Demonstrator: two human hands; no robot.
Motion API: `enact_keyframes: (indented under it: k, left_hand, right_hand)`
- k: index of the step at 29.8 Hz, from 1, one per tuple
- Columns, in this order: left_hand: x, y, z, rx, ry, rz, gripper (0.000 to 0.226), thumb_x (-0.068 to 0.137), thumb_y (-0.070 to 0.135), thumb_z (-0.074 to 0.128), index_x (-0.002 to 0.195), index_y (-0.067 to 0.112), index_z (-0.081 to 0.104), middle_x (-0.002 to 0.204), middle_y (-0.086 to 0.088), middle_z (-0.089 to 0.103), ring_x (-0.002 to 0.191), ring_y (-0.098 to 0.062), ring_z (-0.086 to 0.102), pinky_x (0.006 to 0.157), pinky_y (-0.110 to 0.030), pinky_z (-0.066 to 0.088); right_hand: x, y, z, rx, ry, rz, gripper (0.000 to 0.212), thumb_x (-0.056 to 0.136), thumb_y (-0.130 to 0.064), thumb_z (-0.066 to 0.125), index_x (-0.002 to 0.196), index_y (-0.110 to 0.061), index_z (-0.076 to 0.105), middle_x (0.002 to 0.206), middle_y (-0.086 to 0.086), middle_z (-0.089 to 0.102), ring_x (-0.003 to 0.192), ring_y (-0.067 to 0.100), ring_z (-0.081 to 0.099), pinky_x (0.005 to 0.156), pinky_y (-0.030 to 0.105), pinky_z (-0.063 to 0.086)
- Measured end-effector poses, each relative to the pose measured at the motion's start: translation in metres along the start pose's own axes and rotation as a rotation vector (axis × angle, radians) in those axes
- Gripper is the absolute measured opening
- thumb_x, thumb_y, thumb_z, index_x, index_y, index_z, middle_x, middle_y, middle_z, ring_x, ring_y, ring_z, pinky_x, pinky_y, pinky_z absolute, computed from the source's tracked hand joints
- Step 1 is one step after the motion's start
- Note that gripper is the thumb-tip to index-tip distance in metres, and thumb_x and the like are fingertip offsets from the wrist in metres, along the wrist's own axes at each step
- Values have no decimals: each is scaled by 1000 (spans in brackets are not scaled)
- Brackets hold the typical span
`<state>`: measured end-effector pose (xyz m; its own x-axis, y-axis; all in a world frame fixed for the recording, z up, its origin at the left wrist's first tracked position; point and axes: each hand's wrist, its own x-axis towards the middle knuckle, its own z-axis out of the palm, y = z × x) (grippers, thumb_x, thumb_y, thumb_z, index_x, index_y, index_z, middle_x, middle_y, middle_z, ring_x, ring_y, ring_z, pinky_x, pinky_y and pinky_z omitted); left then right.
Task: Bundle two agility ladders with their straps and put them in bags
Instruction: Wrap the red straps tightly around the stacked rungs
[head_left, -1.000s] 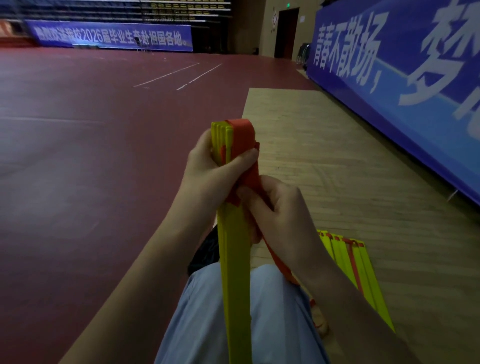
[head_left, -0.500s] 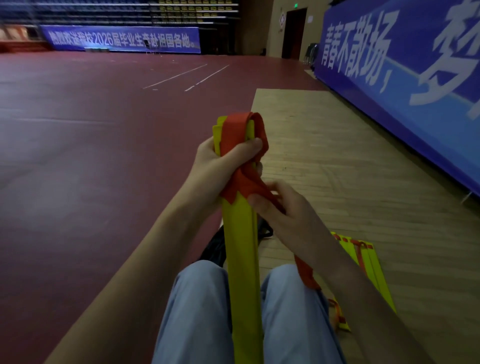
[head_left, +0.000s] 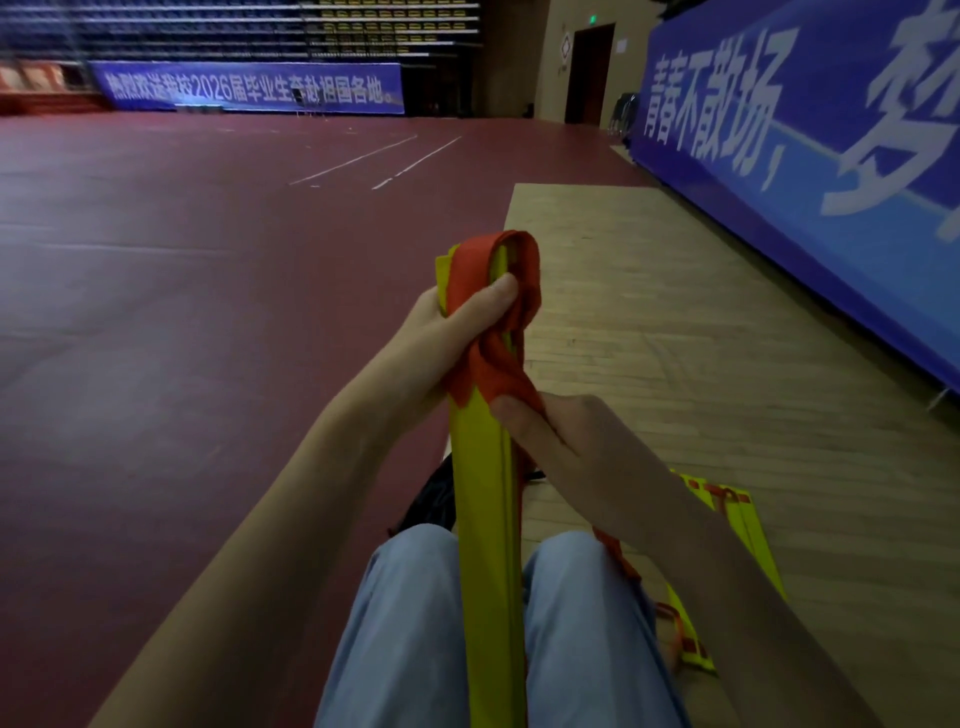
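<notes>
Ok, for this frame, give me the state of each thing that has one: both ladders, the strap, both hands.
held ladder: rungs stacked, upright between the knees
orange strap: looped over the stack's top, bunched, not tied off
second ladder: stacked, flat on the wood floor at the person's right
left hand: shut on the stack and strap near the top
right hand: shut on the strap below that

Dark red sports floor (head_left: 182, 312) with white painted lines (head_left: 374, 161); light wooden floor section (head_left: 727, 389) along the right side. Long blue banner (head_left: 810, 156) with large white characters lining the right wall; second blue banner (head_left: 249, 85) with white characters at the far end. Tiered seating (head_left: 234, 28) above it. Dark doorway (head_left: 589, 73) under a green sign (head_left: 592, 20).
</notes>
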<state>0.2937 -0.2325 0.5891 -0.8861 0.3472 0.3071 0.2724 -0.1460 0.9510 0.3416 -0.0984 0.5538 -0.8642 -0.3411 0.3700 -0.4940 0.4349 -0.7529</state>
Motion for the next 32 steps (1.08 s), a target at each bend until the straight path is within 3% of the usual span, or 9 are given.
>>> enact_keyframes:
  k: [4,9,16,19,22,26,28,30,32]
  left_hand:
    - [-10,10,0,110,263,46,58,70,51,69,117,35,40,107,6,54,86,-5,63,68,-18,54]
    - [-12,21,3,-22,384,-24,38,76,61,50,90,26,56,85,-1,63,76,-14,65,71,-30,54]
    - [-6,21,13,-187,442,-104,31,94,42,44,88,17,61,68,0,62,56,-8,62,56,-22,54]
    - [-3,18,16,-221,484,-139,38,95,41,40,93,9,60,77,-8,62,63,-15,62,52,-21,52]
    - [-2,13,20,-147,557,-43,31,98,36,35,90,14,56,83,-8,57,74,-22,60,62,-29,53]
    - [-5,4,20,134,599,200,27,102,35,24,101,32,51,94,4,55,87,-16,59,82,-36,53]
    - [-9,11,17,172,508,81,44,95,54,26,117,24,48,99,4,56,93,-13,58,86,-36,52]
    - [-11,16,15,253,440,-50,77,78,68,47,139,24,32,119,0,53,111,-19,53,92,-38,48]
    - [-15,16,15,366,472,-36,101,67,54,71,146,31,13,133,2,44,119,-18,47,100,-39,42]
  right_hand:
    - [0,-2,6,2,-18,-21,34,81,-47,35,57,-23,39,42,-9,34,39,6,34,42,14,25]
    - [-1,-7,13,-29,-32,-36,38,90,-40,40,56,-24,38,44,-8,34,41,8,33,43,17,25]
    - [4,-16,-3,-115,-111,118,45,90,-49,40,67,-12,51,61,6,54,55,22,52,56,37,41]
    - [1,-13,0,-24,-79,118,42,90,-47,41,62,-15,46,45,-9,43,39,6,40,43,19,32]
    - [-3,-8,12,73,10,94,38,79,-53,37,61,-20,44,42,-10,38,39,6,34,42,15,27]
    - [-3,-5,21,68,57,68,41,86,-55,40,62,-22,45,53,1,40,49,16,37,48,32,32]
    - [-2,-8,22,6,59,58,37,85,-52,37,64,-24,45,55,6,44,50,21,41,49,38,36]
    - [0,-11,21,-85,42,41,34,87,-50,33,68,-26,45,57,4,47,53,22,48,53,38,38]
    - [4,-15,20,-301,-37,48,35,96,-45,31,78,-20,48,63,1,49,61,22,51,56,31,35]
